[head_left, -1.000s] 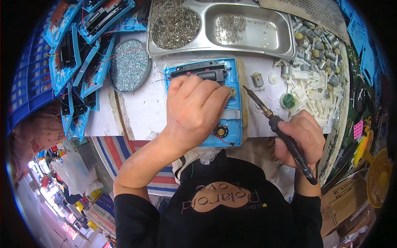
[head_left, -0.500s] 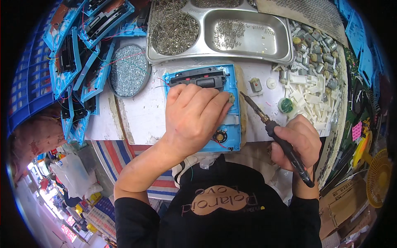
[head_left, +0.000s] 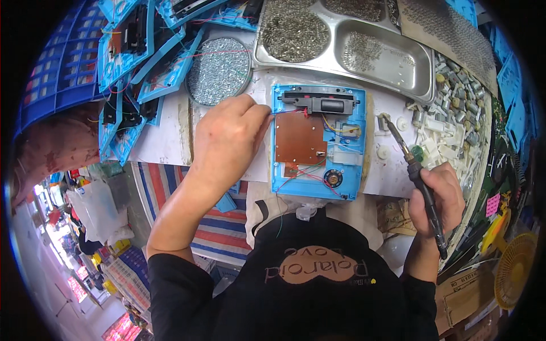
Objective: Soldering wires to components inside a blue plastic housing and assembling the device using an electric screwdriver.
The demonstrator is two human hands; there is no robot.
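Observation:
A blue plastic housing (head_left: 359,156) lies on the white work surface in front of me. It holds a brown circuit board (head_left: 298,139), a black mechanism (head_left: 333,106) along its far edge, a small motor (head_left: 351,131) and a round speaker (head_left: 333,178). At its far left edge my left hand (head_left: 230,131) is closed in a pinch on a thin wire (head_left: 284,112) that runs to the mechanism. To the right, my right hand (head_left: 441,196) grips a black-handled soldering iron (head_left: 424,182). The iron's tip points away from me, near another small motor (head_left: 382,121) on the table.
Behind the housing stands a metal tray (head_left: 341,74) of small springs. A round dish (head_left: 190,85) of screws sits beside stacked blue housings (head_left: 173,68) at left. Motors and white plastic parts (head_left: 449,136) are heaped at right, near a green-topped round piece (head_left: 418,153).
My left hand has moved left off the housing, uncovering the circuit board, and now pinches a wire. My right hand and the iron shifted slightly right. The whole view has turned a little.

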